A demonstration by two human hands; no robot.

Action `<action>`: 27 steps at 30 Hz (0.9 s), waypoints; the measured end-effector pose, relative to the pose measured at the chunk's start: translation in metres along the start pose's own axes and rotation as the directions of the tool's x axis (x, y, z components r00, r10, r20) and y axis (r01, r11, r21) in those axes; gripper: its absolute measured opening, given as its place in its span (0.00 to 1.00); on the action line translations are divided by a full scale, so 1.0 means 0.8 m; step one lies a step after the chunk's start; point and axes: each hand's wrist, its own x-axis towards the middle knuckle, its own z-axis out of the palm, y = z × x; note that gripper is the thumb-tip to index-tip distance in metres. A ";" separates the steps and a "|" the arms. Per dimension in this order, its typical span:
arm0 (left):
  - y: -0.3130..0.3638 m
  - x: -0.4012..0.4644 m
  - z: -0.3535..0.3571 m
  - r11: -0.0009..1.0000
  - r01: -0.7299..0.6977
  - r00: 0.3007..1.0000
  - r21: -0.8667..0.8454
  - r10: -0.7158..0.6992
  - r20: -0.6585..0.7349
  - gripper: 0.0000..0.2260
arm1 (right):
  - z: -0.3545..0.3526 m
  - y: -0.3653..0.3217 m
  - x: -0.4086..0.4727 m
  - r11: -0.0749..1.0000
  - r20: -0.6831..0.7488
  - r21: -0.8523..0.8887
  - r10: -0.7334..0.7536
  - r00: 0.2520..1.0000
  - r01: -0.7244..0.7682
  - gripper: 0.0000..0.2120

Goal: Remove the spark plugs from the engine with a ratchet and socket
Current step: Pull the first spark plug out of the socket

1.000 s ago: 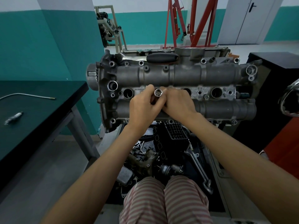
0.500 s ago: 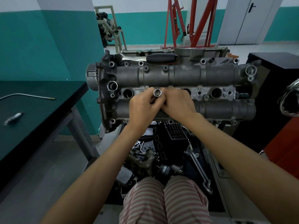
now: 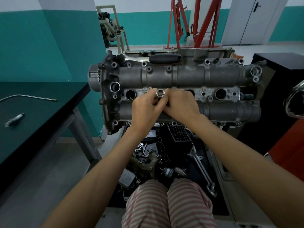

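Socket pinched between both hands over the second plug well

Socket (image 3: pixel 160 93): chrome, open end facing the camera, standing over the central valley of the engine (image 3: pixel 189 76), where the second plug well from the left would be. The well itself is hidden by the hands.

Nearest: striped trousers (image 3: pixel 167 204), knees together at the bottom edge. Just beyond them, a dark tray (image 3: pixel 218 209) of loose parts on the floor below the engine: gaskets, a chain, a grimy casting, a long bent metal bracket (image 3: pixel 201 171) on the right.

Both forearms reach up from the near corners and meet at the engine's middle.

Left hand (image 3: pixel 145 111): fingers curled, thumb and fingertips pinching the socket from the left side.

Right hand (image 3: pixel 182 105): fingers bunched together and curled toward the socket, touching it from the right. Its fingertips are tucked under, so the exact grip cannot be told.

Open plug wells: one to the left of the hands (image 3: pixel 130 94), two to the right; the nearer of those is partly covered by the right hand.

Left, on a dark green table (image 3: pixel 41 122): a spark plug (image 3: pixel 14 119) lying alone near the edge of view, and farther back a thin bent metal rod (image 3: pixel 28 97).

Far edge of the engine: ratchet (image 3: pixel 151 58) lying flat, black handle to the right, chrome head to the left, apart from both hands.

Beyond: red engine hoist (image 3: pixel 197 22), teal-and-white wall, grey double door (image 3: pixel 253 20) at far right.
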 end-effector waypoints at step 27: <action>-0.002 -0.002 0.001 1.000 -0.020 1.000 0.024 0.020 -0.001 0.16 | 0.005 0.004 0.004 0.996 0.092 -0.083 0.025 0.995 -0.018 0.12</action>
